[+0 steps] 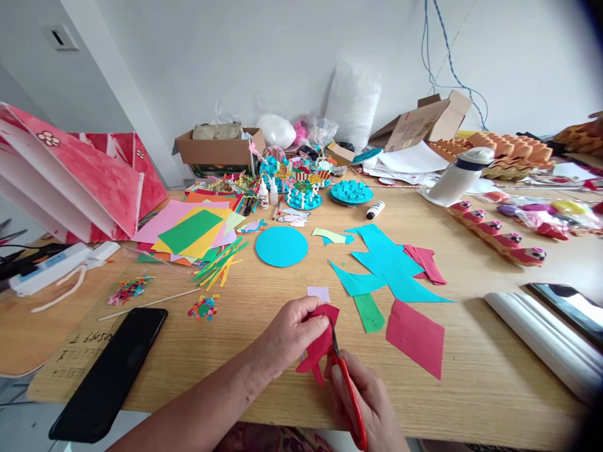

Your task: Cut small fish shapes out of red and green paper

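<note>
In the hands point(293, 329) point(372, 395), the red paper point(320, 344) and scissors point(347, 380) are partly hidden.

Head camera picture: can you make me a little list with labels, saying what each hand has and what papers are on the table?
Left hand: pinching a red paper piece
Right hand: holding red-handled scissors
Scissor blades: at the red paper piece
Middle of table: blue paper circle, lying flat
Right of circle: large blue scrap, green scrap
Left of circle: green sheet on top of a yellow sheet
</note>
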The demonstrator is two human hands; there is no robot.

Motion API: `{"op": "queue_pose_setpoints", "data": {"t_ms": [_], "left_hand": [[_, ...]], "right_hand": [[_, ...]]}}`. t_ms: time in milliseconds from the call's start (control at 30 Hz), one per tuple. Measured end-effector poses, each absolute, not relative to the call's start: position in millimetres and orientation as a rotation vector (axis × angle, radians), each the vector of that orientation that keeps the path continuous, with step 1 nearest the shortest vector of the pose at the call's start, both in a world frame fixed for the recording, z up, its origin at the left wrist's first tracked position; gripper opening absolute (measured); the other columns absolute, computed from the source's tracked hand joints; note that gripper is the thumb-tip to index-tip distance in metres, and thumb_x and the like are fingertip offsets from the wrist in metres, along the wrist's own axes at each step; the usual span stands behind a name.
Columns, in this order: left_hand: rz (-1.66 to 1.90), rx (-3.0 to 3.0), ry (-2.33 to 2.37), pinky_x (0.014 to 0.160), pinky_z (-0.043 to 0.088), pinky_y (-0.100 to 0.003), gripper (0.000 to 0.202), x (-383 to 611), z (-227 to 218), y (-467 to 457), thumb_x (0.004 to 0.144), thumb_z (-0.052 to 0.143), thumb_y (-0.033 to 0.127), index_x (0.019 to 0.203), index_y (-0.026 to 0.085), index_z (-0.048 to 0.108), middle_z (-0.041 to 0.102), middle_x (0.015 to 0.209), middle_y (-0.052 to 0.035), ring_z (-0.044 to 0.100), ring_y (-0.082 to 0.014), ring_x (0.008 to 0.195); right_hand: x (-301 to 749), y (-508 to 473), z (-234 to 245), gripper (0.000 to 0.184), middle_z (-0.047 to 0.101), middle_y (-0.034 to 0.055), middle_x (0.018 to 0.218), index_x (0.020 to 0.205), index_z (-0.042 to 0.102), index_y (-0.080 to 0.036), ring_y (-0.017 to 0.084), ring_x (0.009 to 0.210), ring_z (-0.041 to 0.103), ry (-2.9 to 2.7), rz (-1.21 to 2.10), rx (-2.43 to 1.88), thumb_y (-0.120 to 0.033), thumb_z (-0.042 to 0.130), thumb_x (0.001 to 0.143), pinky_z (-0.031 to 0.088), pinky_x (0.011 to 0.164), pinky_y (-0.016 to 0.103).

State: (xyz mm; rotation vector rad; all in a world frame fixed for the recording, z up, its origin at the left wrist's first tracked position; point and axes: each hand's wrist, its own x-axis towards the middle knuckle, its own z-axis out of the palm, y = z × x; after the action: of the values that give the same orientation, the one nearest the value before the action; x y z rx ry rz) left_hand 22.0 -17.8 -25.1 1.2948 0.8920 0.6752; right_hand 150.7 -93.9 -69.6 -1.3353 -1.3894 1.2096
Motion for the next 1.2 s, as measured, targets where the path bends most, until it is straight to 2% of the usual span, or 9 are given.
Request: {"op": "queue_pose_setpoints", "data": {"t_ms": [367,667,867,1033,1200], "left_hand": [[0.671,1.286,0.897,0.051,0.024,-0.022,0.015,21.4,-24.7,-17.6,0.075,0.046,0.029,0.067,0.017,0.041,0.034,0.058,0.0050,0.030,-0.0090,0.056],[0.700,1.380,0.930,0.051,0.024,-0.023,0.019,20.2,-25.7,-17.8,0.079,0.043,0.031,0.066,0.017,0.040,0.035,0.059,0.0044,0.030,-0.0093,0.055],[0.655,1.366,0.907,0.051,0.024,-0.022,0.019,20.5,-25.1,-19.3,0.078,0.044,0.031,0.066,0.017,0.040,0.033,0.058,0.0051,0.030,-0.0091,0.055],[0.656,1.327,0.899,0.050,0.023,-0.022,0.019,21.4,-20.1,-21.2,0.077,0.045,0.031,0.065,0.017,0.040,0.034,0.057,0.0053,0.029,-0.0089,0.054],[0.662,1.297,0.888,0.050,0.023,-0.022,0.020,22.2,-17.6,-21.7,0.076,0.046,0.032,0.065,0.017,0.041,0.035,0.058,0.0052,0.029,-0.0086,0.055]], "right_hand": [[152.6,-95.0,-77.2,0.041,0.039,-0.0052,0.043,0.056,0.039,-0.020,0.009,0.040,0.032,-1.417,1.192,-1.386,-0.048,0.038,0.086,0.022,0.035,0.021],[151.1,-95.6,-71.5,0.039,0.043,-0.0041,0.042,0.056,0.043,-0.021,0.012,0.043,0.039,-1.384,1.216,-1.351,-0.046,0.042,0.086,0.033,0.043,0.022],[150.9,-95.8,-71.9,0.041,0.043,-0.0044,0.044,0.056,0.041,-0.021,0.010,0.041,0.036,-1.363,1.226,-1.356,-0.049,0.041,0.085,0.028,0.039,0.021],[151.9,-96.9,-74.9,0.039,0.041,-0.0050,0.045,0.062,0.046,-0.020,0.010,0.040,0.035,-1.363,1.255,-1.334,-0.050,0.039,0.086,0.027,0.036,0.020],[151.6,-98.3,-76.0,0.042,0.043,-0.0045,0.042,0.056,0.043,-0.020,0.010,0.040,0.036,-1.378,1.176,-1.361,-0.049,0.039,0.086,0.026,0.037,0.020]]}}
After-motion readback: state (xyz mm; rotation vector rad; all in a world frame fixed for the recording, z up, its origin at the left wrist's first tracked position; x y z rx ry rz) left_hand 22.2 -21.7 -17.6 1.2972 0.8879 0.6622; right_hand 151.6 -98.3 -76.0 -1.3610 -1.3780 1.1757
